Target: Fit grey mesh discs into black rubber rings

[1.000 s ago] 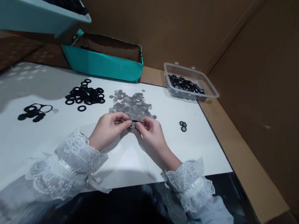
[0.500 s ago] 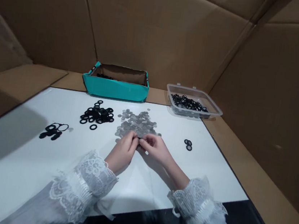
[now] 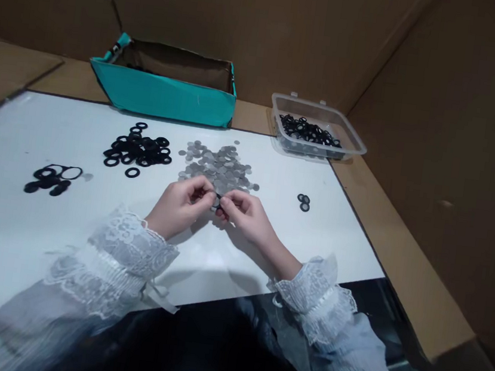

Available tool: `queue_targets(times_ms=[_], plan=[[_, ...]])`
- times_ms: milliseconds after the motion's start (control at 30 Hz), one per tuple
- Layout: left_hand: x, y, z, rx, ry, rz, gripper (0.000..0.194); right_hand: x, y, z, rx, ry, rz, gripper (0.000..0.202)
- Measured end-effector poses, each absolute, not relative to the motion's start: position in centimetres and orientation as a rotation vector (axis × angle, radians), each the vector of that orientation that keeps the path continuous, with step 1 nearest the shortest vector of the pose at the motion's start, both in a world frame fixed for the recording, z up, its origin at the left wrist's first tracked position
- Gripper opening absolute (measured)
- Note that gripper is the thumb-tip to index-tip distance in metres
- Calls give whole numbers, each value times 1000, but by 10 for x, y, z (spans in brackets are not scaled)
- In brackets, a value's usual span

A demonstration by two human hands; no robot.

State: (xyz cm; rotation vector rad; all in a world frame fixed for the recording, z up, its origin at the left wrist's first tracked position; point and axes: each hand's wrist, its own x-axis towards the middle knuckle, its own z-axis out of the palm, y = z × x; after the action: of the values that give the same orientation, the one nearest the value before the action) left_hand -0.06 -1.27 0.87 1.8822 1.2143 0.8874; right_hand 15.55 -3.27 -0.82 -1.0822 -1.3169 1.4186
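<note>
Between the fingertips of both hands is a small black ring [image 3: 217, 201] with a grey disc showing inside it. My left hand [image 3: 184, 203] pinches its left side, fingers curled. On the right edge, my right hand [image 3: 246, 214] pinches it with thumb and fingers. Just beyond the hands lies a spread pile of grey discs [image 3: 218, 164], partly covered by the fingers. A heap of black rings [image 3: 139, 149] lies to the left of that pile.
Farther left sits a small group of black pieces [image 3: 50, 179]. Several ring-and-disc pieces [image 3: 304, 202] lie at the right. At the back stand a teal box [image 3: 168, 99] and a clear plastic tub [image 3: 315, 149] of black rings. Cardboard walls [image 3: 451, 144] surround the white board [image 3: 106, 192].
The view has tilted down and shifted, so the board's things appear higher and further left. The hands have turned the ring so that its grey centre now shows.
</note>
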Motion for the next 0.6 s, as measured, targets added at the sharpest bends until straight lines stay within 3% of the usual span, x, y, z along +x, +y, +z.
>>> queue_targets(times_ms=[133, 333, 600], plan=[[3, -14, 4, 1830, 1226, 872, 21, 150, -34, -16, -1112, -1205, 1427, 21], [-5, -9, 16, 2010, 1086, 468, 23, 160, -35, -12, -1202, -1728, 1087, 21], [-5, -8, 21, 1808, 1086, 449, 22, 165, -35, -7, -1223, -1841, 1050, 26]])
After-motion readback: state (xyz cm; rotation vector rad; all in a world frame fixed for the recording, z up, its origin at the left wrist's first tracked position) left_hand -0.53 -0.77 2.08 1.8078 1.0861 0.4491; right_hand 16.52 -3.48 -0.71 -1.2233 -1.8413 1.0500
